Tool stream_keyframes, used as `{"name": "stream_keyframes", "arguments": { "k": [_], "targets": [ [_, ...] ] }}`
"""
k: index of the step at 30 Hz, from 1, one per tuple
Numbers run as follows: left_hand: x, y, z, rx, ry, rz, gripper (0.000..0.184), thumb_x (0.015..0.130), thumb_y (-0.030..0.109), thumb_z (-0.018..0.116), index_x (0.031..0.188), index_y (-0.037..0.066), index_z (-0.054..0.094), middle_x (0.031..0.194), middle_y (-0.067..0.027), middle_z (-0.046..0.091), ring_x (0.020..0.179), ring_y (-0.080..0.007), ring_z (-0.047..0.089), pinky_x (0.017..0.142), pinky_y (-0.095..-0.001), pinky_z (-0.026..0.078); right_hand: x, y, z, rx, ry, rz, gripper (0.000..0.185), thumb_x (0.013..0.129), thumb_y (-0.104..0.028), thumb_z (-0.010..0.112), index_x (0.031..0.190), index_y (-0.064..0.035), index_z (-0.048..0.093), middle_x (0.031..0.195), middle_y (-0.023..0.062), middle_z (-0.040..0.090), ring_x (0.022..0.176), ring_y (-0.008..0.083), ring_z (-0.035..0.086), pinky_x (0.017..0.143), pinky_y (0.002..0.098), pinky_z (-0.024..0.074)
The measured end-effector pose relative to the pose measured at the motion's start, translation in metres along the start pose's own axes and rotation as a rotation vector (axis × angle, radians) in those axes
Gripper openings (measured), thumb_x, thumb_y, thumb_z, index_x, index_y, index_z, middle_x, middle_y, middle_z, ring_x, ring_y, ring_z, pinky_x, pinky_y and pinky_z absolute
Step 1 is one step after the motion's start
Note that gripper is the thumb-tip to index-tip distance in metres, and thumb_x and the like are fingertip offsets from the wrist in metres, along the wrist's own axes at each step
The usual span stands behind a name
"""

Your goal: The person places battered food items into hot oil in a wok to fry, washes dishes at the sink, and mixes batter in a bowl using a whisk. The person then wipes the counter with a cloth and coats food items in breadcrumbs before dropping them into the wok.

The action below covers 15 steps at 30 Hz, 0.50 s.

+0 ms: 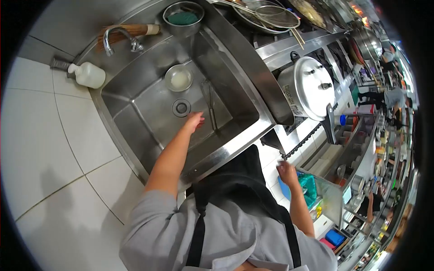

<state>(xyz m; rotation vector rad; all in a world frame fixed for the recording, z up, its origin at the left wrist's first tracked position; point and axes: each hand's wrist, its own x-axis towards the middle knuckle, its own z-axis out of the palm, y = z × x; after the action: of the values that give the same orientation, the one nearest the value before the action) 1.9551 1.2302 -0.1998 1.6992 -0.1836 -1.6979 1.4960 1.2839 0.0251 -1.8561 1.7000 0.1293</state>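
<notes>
My left hand (194, 121) reaches down into the metal sink (149, 110), its fingers loosely apart and nothing visible in them. Just right of it, metal tongs (210, 106) lie on the sink floor. Beyond the hand is the round drain (181, 108), and behind that a small metal bowl (178, 77) with cloudy liquid in it. My right hand (287, 172) hangs out to the side, away from the sink, near the end of the stove. Its fingers look curled but are blurred.
A faucet (118, 34), a straw brush (131, 32), a white bottle (89, 75) and a bowl with a green scouring pad (183, 18) stand around the sink's rim. To the right, a large pressure cooker (312, 88) sits on the stove. People work farther off at the right.
</notes>
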Motion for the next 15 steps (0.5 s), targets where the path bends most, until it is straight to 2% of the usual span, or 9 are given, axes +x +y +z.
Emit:
{"name": "stream_keyframes", "arguments": {
  "k": [1, 2, 3, 4, 6, 9, 11, 12, 15],
  "targets": [
    [0.006, -0.002, 0.006, 0.11, 0.053, 0.022, 0.039, 0.088, 0.037, 0.062, 0.102, 0.0, 0.061, 0.084, -0.0097, 0.067, 0.067, -0.0208, 0.064, 0.058, -0.0344, 0.048, -0.019, 0.042, 0.015, -0.069, -0.007, -0.018, 0.031, 0.086, -0.024, 0.061, 0.108, -0.0014, 0.062, 0.093, 0.0228, 0.067, 0.088, 0.0419, 0.063, 0.076, 0.0449, 0.0512],
    [0.014, -0.006, 0.008, 0.111, 0.055, 0.019, 0.039, 0.088, 0.037, 0.062, 0.102, 0.0, 0.061, 0.084, -0.0097, 0.067, 0.067, -0.0208, 0.064, 0.058, -0.0344, 0.048, -0.039, 0.086, 0.034, -0.176, -0.006, 0.003, 0.031, 0.086, -0.023, 0.061, 0.106, -0.0005, 0.062, 0.092, 0.0247, 0.066, 0.088, 0.0457, 0.061, 0.076, 0.0476, 0.0498],
    [0.025, -0.012, 0.012, 0.187, 0.06, 0.028, 0.032, 0.089, 0.032, 0.061, 0.093, 0.0, 0.06, 0.078, -0.0093, 0.064, 0.059, -0.0198, 0.06, 0.05, -0.034, 0.045, -0.06, 0.133, 0.055, -0.084, -0.052, 0.12, 0.027, 0.087, -0.023, 0.059, 0.102, -0.0006, 0.063, 0.089, 0.0241, 0.066, 0.082, 0.0413, 0.063, 0.072, 0.0457, 0.0509],
    [0.031, -0.016, 0.019, 0.265, 0.059, 0.035, 0.027, 0.091, 0.028, 0.06, 0.084, 0.001, 0.058, 0.072, -0.0089, 0.061, 0.051, -0.0187, 0.055, 0.043, -0.0335, 0.042, -0.083, 0.181, 0.075, -0.09, -0.213, 0.361, 0.033, 0.083, -0.027, 0.066, 0.102, -0.0002, 0.062, 0.095, 0.025, 0.066, 0.088, 0.0397, 0.065, 0.079, 0.0427, 0.0507],
    [0.032, -0.007, 0.032, 0.167, 0.08, -0.008, 0.024, 0.092, 0.024, 0.059, 0.08, 0.003, 0.058, 0.068, -0.0077, 0.06, 0.053, -0.0173, 0.055, 0.043, -0.034, 0.041, -0.145, 0.294, 0.121, 0.487, -0.347, 0.752, 0.023, 0.085, -0.024, 0.067, 0.096, -0.005, 0.063, 0.076, 0.0153, 0.066, 0.06, 0.0238, 0.064, 0.054, 0.0394, 0.0513],
    [0.052, -0.014, 0.039, 0.281, 0.04, -0.047, 0.027, 0.088, 0.026, 0.062, 0.079, 0.0, 0.062, 0.067, -0.0106, 0.061, 0.054, -0.0203, 0.057, 0.048, -0.0373, 0.045, -0.177, 0.213, 0.068, 0.298, -0.44, 0.824, 0.021, 0.086, -0.02, 0.066, 0.099, -0.0043, 0.061, 0.076, 0.014, 0.066, 0.06, 0.0229, 0.064, 0.052, 0.0379, 0.0515],
    [0.045, -0.003, 0.047, 0.641, 0.184, 0.129, 0.023, 0.081, 0.018, 0.062, 0.077, -0.005, 0.063, 0.077, -0.0203, 0.066, 0.069, -0.0316, 0.065, 0.059, -0.0424, 0.049, -0.17, 0.163, 0.035, 0.312, -0.444, 0.816, 0.021, 0.086, -0.017, 0.066, 0.101, -0.0038, 0.06, 0.076, 0.0131, 0.066, 0.059, 0.0224, 0.063, 0.051, 0.0369, 0.0515],
    [0.067, -0.018, 0.043, 0.647, 0.181, 0.122, 0.023, 0.081, 0.018, 0.062, 0.077, -0.005, 0.063, 0.077, -0.0203, 0.066, 0.069, -0.0316, 0.065, 0.059, -0.0424, 0.049, -0.158, 0.141, 0.021, 0.327, -0.43, 0.81, 0.02, 0.087, -0.015, 0.065, 0.102, -0.0035, 0.059, 0.076, 0.0126, 0.066, 0.059, 0.0221, 0.063, 0.05, 0.0364, 0.0516],
    [0.122, -0.051, 0.041, 0.863, 0.087, 0.139, 0.037, 0.08, 0.032, 0.063, 0.088, -0.003, 0.069, 0.084, -0.0213, 0.069, 0.074, -0.0349, 0.067, 0.071, -0.041, 0.051, -0.12, 0.137, 0.014, 0.41, -0.305, 0.83, 0.021, 0.089, -0.012, 0.063, 0.106, -0.0019, 0.056, 0.076, 0.0123, 0.066, 0.059, 0.0207, 0.064, 0.049, 0.0336, 0.0523]
  ]
}}
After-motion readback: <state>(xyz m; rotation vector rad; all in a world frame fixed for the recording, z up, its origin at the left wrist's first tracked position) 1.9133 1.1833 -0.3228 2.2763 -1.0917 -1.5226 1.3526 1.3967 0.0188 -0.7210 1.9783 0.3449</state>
